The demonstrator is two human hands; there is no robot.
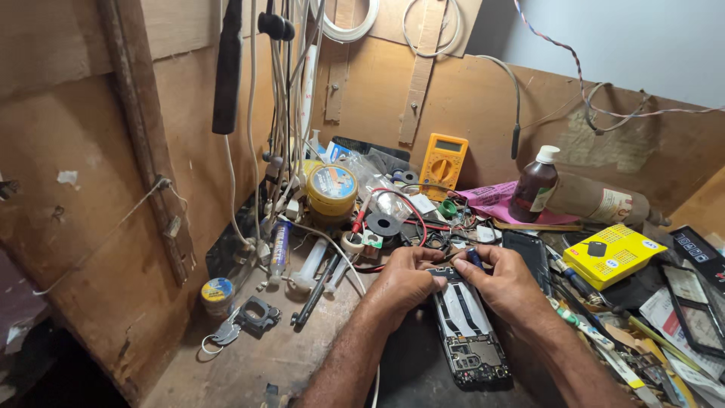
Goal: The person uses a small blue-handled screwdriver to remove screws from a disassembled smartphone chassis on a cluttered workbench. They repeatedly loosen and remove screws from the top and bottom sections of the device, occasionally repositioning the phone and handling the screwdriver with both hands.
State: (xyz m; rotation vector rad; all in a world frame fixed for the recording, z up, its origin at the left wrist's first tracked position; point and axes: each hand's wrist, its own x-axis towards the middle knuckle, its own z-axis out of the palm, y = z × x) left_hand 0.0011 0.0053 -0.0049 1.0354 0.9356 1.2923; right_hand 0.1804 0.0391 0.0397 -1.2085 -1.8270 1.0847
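Opened phone (pixel 467 332) lies back-off, flat on the worktop (pixel 279 363), so its top edge faces up. Left hand (pixel 405 281) pinches that edge steady; right hand (pixel 507 283) has a narrow grip on a blue-handled tool (pixel 474 258). At two o'clock: one yellow box (pixel 613 254), one brown bottle (pixel 534 189). At twelve, one yellow multimeter (pixel 443 162).

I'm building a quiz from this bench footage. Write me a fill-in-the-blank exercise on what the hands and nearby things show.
1. Both hands work at the top end of an opened ____, its back cover off.
2. The right hand pinches a small tool with a ____ handle.
3. The multimeter leaning on the back board is ____ in colour.
4. The left hand lies ____ of the yellow box.

Missing words: phone; blue; yellow; left
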